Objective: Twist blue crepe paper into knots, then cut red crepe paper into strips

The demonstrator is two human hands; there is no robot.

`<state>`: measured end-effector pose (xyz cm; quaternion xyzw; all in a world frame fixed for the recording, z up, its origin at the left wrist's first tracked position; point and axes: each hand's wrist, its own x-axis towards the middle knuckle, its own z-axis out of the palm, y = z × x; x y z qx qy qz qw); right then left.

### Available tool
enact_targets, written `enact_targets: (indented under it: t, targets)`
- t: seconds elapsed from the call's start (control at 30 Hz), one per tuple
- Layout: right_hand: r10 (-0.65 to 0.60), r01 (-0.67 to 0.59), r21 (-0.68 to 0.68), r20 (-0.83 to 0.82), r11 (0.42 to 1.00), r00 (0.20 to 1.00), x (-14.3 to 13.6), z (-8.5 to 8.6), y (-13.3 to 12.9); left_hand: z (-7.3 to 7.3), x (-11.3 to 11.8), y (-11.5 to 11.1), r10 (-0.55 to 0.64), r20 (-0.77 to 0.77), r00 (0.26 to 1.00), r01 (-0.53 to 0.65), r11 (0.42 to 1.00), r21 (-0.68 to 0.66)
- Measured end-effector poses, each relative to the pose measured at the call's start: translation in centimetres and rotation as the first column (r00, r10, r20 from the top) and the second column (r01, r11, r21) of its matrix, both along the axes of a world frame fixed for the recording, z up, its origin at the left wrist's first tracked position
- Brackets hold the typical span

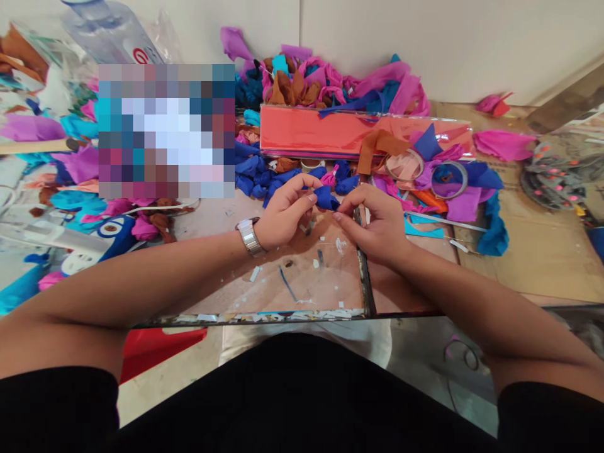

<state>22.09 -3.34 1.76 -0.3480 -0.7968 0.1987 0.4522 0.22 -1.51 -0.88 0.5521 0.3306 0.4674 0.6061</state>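
A small twisted piece of blue crepe paper is held between my two hands over the table. My left hand, with a metal-band watch on the wrist, pinches its left side between thumb and fingers. At the lower right end of the piece, the thumb and forefinger of my right hand are closed on its tip. Just beyond the hands lies a heap of similar blue crumpled paper pieces, with a small pink one nearby.
A packet of coral paper lies behind, with crepe scraps heaped past it. Tape rolls stand at right beside cardboard. At left are a blue-and-white device and a plastic bottle; a pixelated patch hides part.
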Motion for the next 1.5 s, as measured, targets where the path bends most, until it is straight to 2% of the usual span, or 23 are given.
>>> enact_targets:
  t: [0.2, 0.33, 0.53, 0.8, 0.97, 1.17, 1.33, 1.5]
  targets:
    - [0.009, -0.011, -0.03, -0.052, 0.999, 0.999, 0.06, -0.24, -0.04, -0.03, -0.03, 0.15, -0.022, -0.032, 0.999, 0.024, 0.996, 0.085]
    - [0.051, -0.057, -0.054, -0.103, 0.997, 0.993, 0.15, -0.26, 0.03, -0.01, 0.12, -0.08, -0.035, -0.077, 0.996, 0.049, 0.98, 0.192]
    - [0.044, -0.044, 0.003, 0.009, 0.999, 0.999, -0.04, 0.04, 0.12, -0.14, 0.2, -0.61, -0.022, -0.2, 0.98, 0.103, 0.908, 0.405]
    - [0.008, -0.009, 0.036, 0.02, 0.999, 1.0, -0.16, 0.15, 0.18, 0.23, -0.08, -0.79, 0.017, -0.297, 0.955, 0.142, 0.85, 0.507]
    - [-0.001, 0.001, 0.052, 0.005, 0.999, 1.0, -0.22, 0.13, 0.21, 0.26, -0.16, -0.75, 0.028, -0.3, 0.953, 0.143, 0.834, 0.533]
    - [0.009, -0.009, 0.043, -0.005, 0.999, 1.0, -0.11, -0.13, 0.35, -0.16, -0.11, -0.56, -0.005, -0.259, 0.966, 0.129, 0.875, 0.466]
    - [0.004, -0.01, -0.081, -0.072, 0.997, 0.997, 0.05, -0.64, 0.42, -0.32, 0.13, -0.45, -0.008, -0.197, 0.98, 0.1, 0.881, 0.462]
    - [-0.056, 0.037, -0.18, -0.103, 0.983, 0.993, -0.05, -0.61, 0.29, -0.13, 0.23, -0.59, 0.006, -0.158, 0.987, 0.07, 0.879, 0.471]
